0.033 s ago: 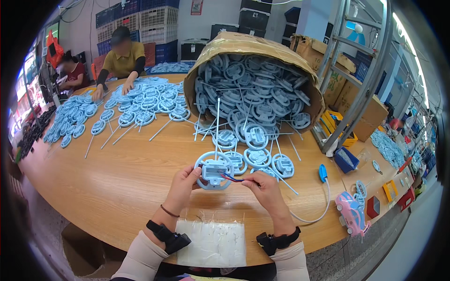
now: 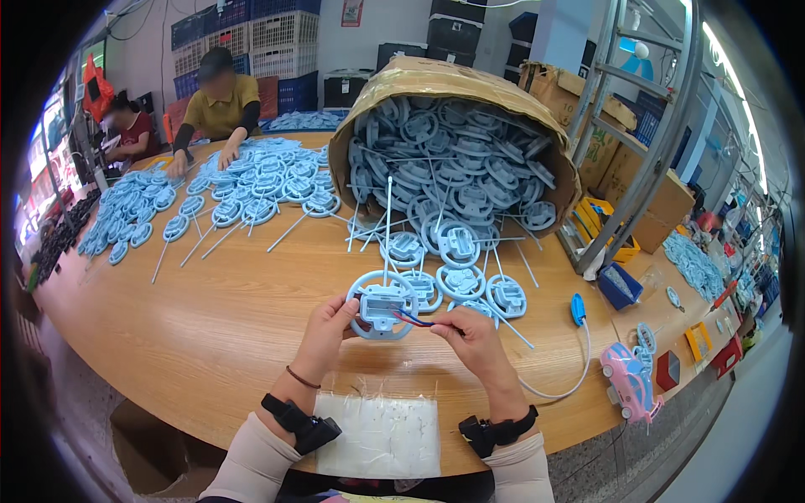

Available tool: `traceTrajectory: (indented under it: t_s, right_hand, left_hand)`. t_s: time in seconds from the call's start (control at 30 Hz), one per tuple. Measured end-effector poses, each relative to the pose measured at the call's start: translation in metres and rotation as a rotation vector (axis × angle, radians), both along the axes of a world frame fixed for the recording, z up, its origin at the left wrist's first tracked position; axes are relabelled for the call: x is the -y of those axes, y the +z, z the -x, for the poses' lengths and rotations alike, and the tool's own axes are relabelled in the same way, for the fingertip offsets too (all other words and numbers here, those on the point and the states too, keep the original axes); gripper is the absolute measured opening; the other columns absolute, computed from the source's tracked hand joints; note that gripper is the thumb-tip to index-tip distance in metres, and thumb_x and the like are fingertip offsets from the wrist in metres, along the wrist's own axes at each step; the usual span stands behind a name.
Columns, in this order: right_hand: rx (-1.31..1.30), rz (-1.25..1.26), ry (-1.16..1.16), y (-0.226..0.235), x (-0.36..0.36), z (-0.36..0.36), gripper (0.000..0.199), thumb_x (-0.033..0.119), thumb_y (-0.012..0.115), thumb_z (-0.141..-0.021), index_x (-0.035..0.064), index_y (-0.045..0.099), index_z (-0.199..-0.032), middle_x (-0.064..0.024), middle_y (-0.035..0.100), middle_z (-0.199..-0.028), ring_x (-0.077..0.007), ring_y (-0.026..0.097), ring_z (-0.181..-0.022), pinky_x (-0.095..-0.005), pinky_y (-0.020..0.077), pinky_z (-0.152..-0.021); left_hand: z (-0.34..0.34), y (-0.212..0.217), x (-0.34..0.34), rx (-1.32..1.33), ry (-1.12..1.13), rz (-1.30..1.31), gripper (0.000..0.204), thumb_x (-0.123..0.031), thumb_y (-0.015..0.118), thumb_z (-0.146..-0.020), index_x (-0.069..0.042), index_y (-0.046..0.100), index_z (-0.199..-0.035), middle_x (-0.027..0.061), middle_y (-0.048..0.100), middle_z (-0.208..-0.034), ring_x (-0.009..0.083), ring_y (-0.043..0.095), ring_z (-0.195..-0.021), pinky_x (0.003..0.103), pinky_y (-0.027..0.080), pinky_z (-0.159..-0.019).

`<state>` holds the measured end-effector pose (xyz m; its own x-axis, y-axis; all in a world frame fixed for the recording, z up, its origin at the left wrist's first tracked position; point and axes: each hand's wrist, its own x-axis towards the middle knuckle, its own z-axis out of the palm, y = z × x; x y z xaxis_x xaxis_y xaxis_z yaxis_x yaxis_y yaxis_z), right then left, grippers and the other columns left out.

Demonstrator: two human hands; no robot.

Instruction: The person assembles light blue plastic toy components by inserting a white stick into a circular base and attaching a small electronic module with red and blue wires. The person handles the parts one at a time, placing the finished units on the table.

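My left hand (image 2: 330, 329) grips the left rim of a light blue plastic toy steering wheel (image 2: 407, 289) above the table. A long pale blue rod (image 2: 390, 222) stands up from the wheel, pointing away from me. The wheel's hub has an open rectangular recess. Thin red and blue wires (image 2: 418, 321) run from that recess to my right hand (image 2: 476, 337), whose thumb and fingers pinch their dark end. Just beyond the held wheel, several similar wheels (image 2: 461, 282) lie on the table. Below my hands is a whitish sheet (image 2: 377, 438) taped to the tabletop.
A large cardboard box (image 2: 453, 74) lies on its side, full of blue wheels. More wheels (image 2: 289, 180) are heaped at the left, where a person works. Right of my hands are a blue plug-like piece (image 2: 578, 310) on a white cable, a pink-and-blue toy car (image 2: 629, 384) and a metal frame (image 2: 641, 184).
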<state>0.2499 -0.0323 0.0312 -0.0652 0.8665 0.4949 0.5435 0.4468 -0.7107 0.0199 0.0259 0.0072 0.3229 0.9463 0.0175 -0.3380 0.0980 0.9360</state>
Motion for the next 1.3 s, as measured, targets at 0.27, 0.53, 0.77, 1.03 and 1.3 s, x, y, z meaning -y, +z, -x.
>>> traceTrajectory:
  t_s: [0.27,0.53,0.77,1.03,1.3]
  right_hand:
    - [-0.167,0.269,0.126,-0.001,0.002,0.000,0.014,0.007,0.068,-0.076,0.0016,0.062,-0.087,0.0000,0.057,-0.067,-0.0062,0.049,-0.060,-0.0208,0.0387,-0.053]
    - [-0.161,0.300,0.125,-0.002,0.003,0.003,0.015,0.008,0.068,-0.077,0.0017,0.055,-0.079,-0.0001,0.058,-0.068,-0.0041,0.051,-0.061,-0.0188,0.0400,-0.054]
    - [-0.214,0.242,0.128,-0.005,0.000,0.001,0.014,0.009,0.069,-0.076,0.0011,0.057,-0.078,-0.0003,0.058,-0.068,-0.0048,0.049,-0.059,-0.0193,0.0395,-0.053]
    - [-0.182,0.243,0.213,-0.007,-0.001,-0.005,0.016,0.013,0.067,-0.076,0.0005,0.057,-0.078,-0.0046,0.059,-0.065,-0.0097,0.051,-0.058,-0.0244,0.0405,-0.053]
    - [-0.108,0.141,0.238,-0.004,-0.003,-0.002,0.016,0.013,0.069,-0.075,0.0017,0.059,-0.079,-0.0061,0.061,-0.067,-0.0120,0.055,-0.060,-0.0253,0.0424,-0.055]
  left_hand:
    - [-0.002,0.005,0.004,-0.027,-0.040,-0.024,0.024,-0.016,0.048,-0.091,-0.001,0.055,-0.107,0.0029,0.060,-0.086,0.0111,0.059,-0.074,0.027,0.052,-0.069]
    - [-0.007,0.007,0.008,0.036,-0.095,0.037,0.025,-0.016,0.050,-0.090,-0.001,0.054,-0.110,0.0033,0.060,-0.090,0.0109,0.060,-0.076,0.027,0.052,-0.072]
    - [-0.006,0.000,0.008,0.112,-0.120,0.113,0.026,-0.016,0.049,-0.090,-0.002,0.053,-0.111,0.0035,0.061,-0.095,0.0104,0.060,-0.080,0.028,0.051,-0.074]
    - [-0.004,-0.001,0.005,0.054,-0.173,0.006,0.025,-0.015,0.048,-0.091,-0.001,0.053,-0.111,0.0050,0.061,-0.097,0.0120,0.060,-0.082,0.028,0.051,-0.075]
    - [0.002,-0.016,0.001,0.101,-0.165,-0.035,0.027,-0.020,0.047,-0.092,-0.002,0.051,-0.112,0.0067,0.060,-0.099,0.0154,0.060,-0.089,0.031,0.051,-0.078]
